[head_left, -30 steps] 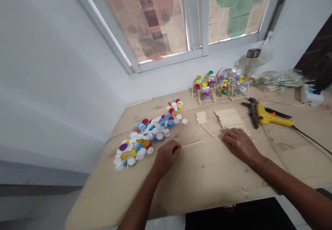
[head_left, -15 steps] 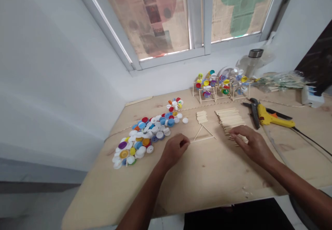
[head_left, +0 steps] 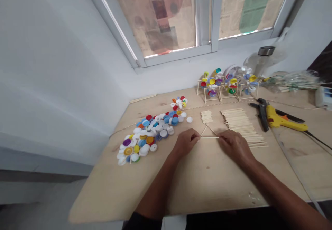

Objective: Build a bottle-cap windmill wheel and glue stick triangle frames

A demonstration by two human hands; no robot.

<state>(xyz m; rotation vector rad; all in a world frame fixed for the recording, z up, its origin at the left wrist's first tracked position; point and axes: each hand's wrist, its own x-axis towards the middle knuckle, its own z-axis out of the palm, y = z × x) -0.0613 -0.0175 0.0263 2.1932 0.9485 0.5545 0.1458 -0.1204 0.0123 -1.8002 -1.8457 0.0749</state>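
Note:
My left hand [head_left: 187, 142] is closed at the left end of a thin wooden stick [head_left: 210, 137], thumb and finger pinched together. At the stick's right end my right hand [head_left: 234, 146] pinches in the same way. Two slanted sticks rise from near the ends and meet at a point, making a triangle with this base; the fingers cover its lower corners. Just above the point lies a small stack of short sticks [head_left: 206, 116]. A row of longer sticks [head_left: 240, 123] lies beyond my right hand. Left of my left hand spreads a pile of colourful bottle caps [head_left: 155, 130].
A yellow glue gun [head_left: 276, 117] and a black-handled cutter [head_left: 263, 116] lie at the right, with a cord trailing off. Behind stand several stick frames with cap wheels [head_left: 212, 91], a bottle [head_left: 264, 59] and a plastic bag of sticks [head_left: 293, 81]. A cap flower [head_left: 178, 102] lies near the pile.
My right hand has moved left from the long sticks to the triangle's right corner and closed there. My left hand stays at the left corner. The view has shifted slightly.

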